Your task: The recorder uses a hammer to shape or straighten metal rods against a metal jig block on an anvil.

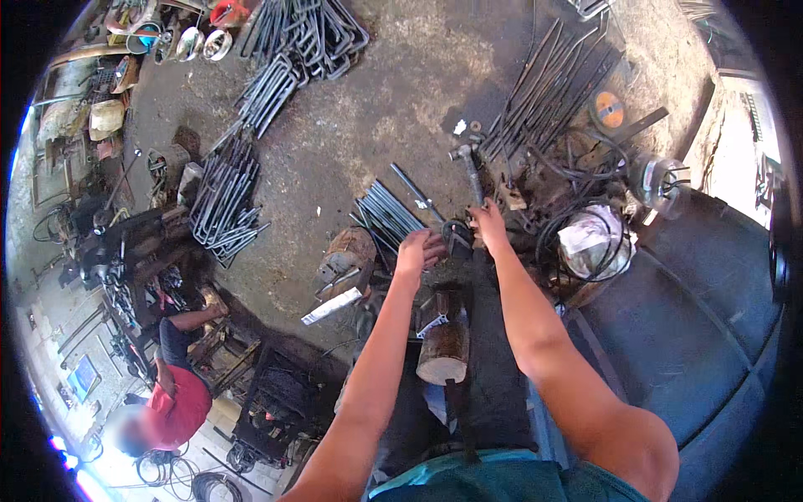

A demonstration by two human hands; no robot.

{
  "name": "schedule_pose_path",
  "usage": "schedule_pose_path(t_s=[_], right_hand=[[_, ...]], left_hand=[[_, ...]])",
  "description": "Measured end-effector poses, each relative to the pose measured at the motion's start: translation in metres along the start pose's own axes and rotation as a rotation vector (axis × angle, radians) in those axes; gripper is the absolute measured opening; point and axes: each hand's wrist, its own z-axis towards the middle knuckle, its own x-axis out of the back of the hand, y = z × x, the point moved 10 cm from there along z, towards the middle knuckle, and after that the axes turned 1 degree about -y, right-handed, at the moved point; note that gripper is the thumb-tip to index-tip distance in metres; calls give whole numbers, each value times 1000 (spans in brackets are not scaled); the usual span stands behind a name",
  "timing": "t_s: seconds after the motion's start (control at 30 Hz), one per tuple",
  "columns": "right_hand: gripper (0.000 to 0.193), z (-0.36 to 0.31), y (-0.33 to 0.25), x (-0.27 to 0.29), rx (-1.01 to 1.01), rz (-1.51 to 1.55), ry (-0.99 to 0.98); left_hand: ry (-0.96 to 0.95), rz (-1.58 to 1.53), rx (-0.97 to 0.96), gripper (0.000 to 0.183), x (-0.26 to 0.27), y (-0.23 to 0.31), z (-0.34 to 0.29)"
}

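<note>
My right hand [488, 224] is closed round the handle of a hammer [474, 177], whose head points away from me. Close to its left, my left hand [421, 252] has its fingers curled; what they hold, if anything, is hidden. Between and just beyond the hands sits a dark curved metal piece [457, 233]. A single metal rod [411, 187] slants toward it from the far side. Beside the left hand lies a bundle of straight grey rods [387, 216]. A cylindrical wooden block [442, 356] is nearer to my body, below the hands.
Bent rods [226, 197] lie in piles at the left, with more rods [544, 92] at the far right. A wrapped white bundle [595, 241] among cables and a dark sheet [694, 309] are on the right. A person in red [180, 406] sits at the lower left by a cluttered bench.
</note>
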Motion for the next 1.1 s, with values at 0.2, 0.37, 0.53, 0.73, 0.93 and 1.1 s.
schedule_pose_path(t_s=[0.2,0.37,0.53,0.73,0.93,1.1], right_hand=[[64,-23,-78,14,-104,179,-200],[51,6,-172,25,-28,285,-156],[58,89,-282,53,-49,173,-94],[71,271,-488,32,598,-246,104],[60,516,-673,-60,494,-317,92],[61,644,-755,-142,459,-401,138]], left_hand=[[-47,58,-55,39,-63,72,2],[0,25,-70,43,-84,149,33],[-101,-17,-164,48,-122,261,86],[-62,-114,-76,38,-153,393,225],[25,6,-157,35,-171,584,445],[-1,8,-154,40,-204,696,560]])
